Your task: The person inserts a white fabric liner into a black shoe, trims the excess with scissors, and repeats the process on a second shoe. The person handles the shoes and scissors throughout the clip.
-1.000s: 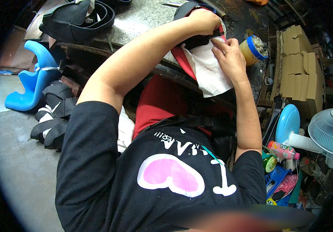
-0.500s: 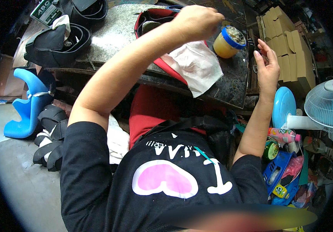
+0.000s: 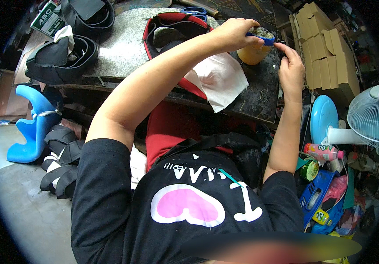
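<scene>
A plastic jar (image 3: 250, 56) with yellowish contents and a blue-rimmed, crusted top (image 3: 264, 32) stands on the dark worktable. My left hand (image 3: 235, 36) is closed on the jar's blue rim, thumb at the near side and fingers over the far side. My right hand (image 3: 291, 72) is beside the jar, fingers apart, with a fingertip at the right edge of the rim. Left of the jar lies a red-edged black piece (image 3: 149, 38), partly hidden by my left forearm. A white cloth (image 3: 222, 81) is draped over its near part.
Blue-handled scissors (image 3: 194, 11) lie at the table's back. Curved black pieces (image 3: 53, 64) sit on the left of the pale stone slab (image 3: 123, 39). Right of the table are cardboard boxes (image 3: 330, 61) and a blue-and-white fan (image 3: 367, 116). A blue plastic chair (image 3: 31, 127) stands left.
My left hand has come down from above onto the jar's rim. My right hand has moved left, up to the rim. The view has shifted slightly.
</scene>
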Demonstrator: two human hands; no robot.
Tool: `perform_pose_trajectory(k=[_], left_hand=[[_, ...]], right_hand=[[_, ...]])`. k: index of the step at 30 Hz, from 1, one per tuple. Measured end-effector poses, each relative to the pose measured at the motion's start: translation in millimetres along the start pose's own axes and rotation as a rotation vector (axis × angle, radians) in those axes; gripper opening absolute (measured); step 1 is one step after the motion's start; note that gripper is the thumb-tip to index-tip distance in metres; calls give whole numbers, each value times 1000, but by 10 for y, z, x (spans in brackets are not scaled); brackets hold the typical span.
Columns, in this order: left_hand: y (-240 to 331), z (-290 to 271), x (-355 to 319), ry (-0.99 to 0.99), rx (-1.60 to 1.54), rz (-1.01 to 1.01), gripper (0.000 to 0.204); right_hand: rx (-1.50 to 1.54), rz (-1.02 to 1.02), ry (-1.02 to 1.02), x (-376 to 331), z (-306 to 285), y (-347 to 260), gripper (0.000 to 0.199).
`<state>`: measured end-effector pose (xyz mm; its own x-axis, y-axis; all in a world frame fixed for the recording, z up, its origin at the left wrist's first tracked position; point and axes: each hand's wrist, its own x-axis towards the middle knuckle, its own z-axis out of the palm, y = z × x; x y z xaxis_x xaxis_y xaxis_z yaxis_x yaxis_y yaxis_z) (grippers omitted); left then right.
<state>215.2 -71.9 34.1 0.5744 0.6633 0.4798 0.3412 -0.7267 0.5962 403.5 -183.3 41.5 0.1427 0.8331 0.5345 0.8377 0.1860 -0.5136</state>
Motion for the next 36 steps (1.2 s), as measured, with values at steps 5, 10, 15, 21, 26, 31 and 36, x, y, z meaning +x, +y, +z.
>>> perform_pose_trajectory(k=[5, 10, 15, 21, 26, 31, 36], left_hand=[[-20, -21, -12, 27, -93, -115, 71], [-43, 12, -13, 22, -88, -105, 69], [-47, 17, -20, 35, -49, -53, 63], [-65, 85, -50, 48, 79, 153, 64], [113, -243, -35, 81, 227, 159, 64], [-114, -1090, -350, -77, 226, -98, 30], [-495, -1046, -711, -196, 322, -109, 30]], right_hand=[[452, 272, -110, -46, 150, 70, 38], [-504, -171, -17, -11, 174, 22, 36], [-474, -223, -16, 45, 120, -51, 32], [-366, -184, -10, -140, -89, -115, 33], [-304, -163, -78, -160, -221, -349, 31], [227, -223, -54, -181, -168, -776, 27], [400, -387, -283, -195, 548, -1095, 44]])
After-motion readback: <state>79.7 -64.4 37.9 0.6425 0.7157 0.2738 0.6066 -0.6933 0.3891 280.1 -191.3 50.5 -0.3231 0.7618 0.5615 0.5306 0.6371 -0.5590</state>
